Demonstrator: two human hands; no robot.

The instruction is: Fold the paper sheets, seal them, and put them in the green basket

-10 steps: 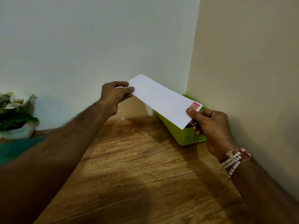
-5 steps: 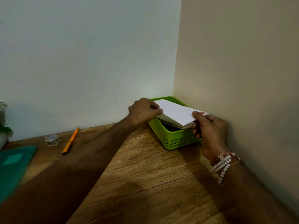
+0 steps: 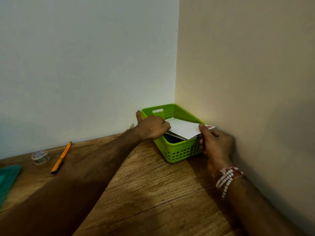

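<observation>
- Wood-grain table (image 3: 153, 201) up close, with both forearms stretched across it toward the far right corner.
- White bead bracelet (image 3: 226, 179) on the right wrist.
- Edge of a teal mat (image 3: 6, 178) at far left. Beyond it, an orange pen (image 3: 61, 158) lying flat, with a clear tape roll (image 3: 40, 157) just beside it.
- Right hand (image 3: 216, 143) pinching the right end of the folded sheet (image 3: 184, 128), thumb on top, close to a red seal (image 3: 210, 127) at the corner.
- Left hand (image 3: 153, 128) gripping the sheet's left end with curled fingers, thumb sticking up.
- Folded sheet lying low across the open top of the green basket (image 3: 180, 152), with the edge of another white sheet showing just under it.
- Basket tucked into the corner where the pale grey wall (image 3: 85, 65) meets the cream wall (image 3: 247, 65).
</observation>
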